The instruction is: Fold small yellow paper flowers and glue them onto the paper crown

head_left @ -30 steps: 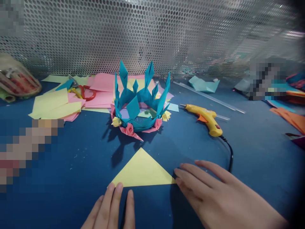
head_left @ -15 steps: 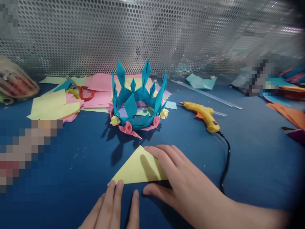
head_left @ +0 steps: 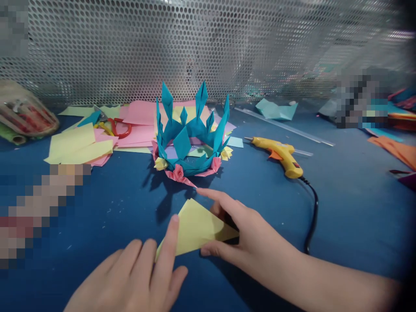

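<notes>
Yellow folded paper (head_left: 198,229) lies before the teal crown (head_left: 182,143) in the head view, the left hand (head_left: 130,271), gripping nothing, resting a forefinger on it, apparently to steady it, the right hand (head_left: 255,229) spread round its right corner, any pinch hidden.

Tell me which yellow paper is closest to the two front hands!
The folded yellow sheet in front of the blue crown, with the left hand's index finger at its left edge. The loose yellow sheets lie farther back.
</notes>
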{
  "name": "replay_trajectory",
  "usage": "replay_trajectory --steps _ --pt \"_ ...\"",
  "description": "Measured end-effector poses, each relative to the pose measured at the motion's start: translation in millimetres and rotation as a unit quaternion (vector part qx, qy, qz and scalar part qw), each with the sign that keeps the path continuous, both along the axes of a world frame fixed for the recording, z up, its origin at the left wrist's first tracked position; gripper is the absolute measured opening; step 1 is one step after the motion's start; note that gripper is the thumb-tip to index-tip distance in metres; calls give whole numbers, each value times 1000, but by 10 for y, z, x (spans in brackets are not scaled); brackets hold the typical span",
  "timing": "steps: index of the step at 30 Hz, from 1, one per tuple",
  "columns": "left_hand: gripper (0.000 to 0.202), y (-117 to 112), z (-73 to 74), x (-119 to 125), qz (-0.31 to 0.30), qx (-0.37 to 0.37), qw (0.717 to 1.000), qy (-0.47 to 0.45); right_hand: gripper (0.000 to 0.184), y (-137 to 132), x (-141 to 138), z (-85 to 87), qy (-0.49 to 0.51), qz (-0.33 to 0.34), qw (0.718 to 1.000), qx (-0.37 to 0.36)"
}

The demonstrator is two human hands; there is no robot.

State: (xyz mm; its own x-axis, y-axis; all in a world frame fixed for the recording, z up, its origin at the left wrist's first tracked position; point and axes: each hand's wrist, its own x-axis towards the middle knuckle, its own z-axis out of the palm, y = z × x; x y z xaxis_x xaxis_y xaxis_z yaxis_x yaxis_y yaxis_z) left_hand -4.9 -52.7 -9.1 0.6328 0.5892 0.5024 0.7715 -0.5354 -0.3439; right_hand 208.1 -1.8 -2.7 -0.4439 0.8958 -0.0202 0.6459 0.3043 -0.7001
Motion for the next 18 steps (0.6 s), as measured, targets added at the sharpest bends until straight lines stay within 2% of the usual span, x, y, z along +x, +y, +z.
replay_trajectory --steps 2,3,4,6,8,11,15,18 --pt "36 73 57 8 2 -30 1000 -5 37 41 21 11 37 51 998 19" --pt "36 99 81 11 -7 -41 999 -10 25 64 39 14 53 87 994 49" --pt "35 118 102 15 -21 -55 998 -13 22 88 60 15 68 126 986 87" --pt "32 135 129 23 -40 -69 996 -35 23 134 105 14 92 174 968 152" --pt "30 139 138 33 -44 -65 995 -67 20 172 146 8 107 204 955 186" --pt "29 156 122 48 -79 -55 991 -97 17 221 181 -1 113 254 937 211" --pt "36 188 60 52 -184 -116 975 -53 20 291 191 33 88 323 917 218" --pt "40 182 8 37 -202 -121 971 -27 24 337 215 110 28 378 899 218"
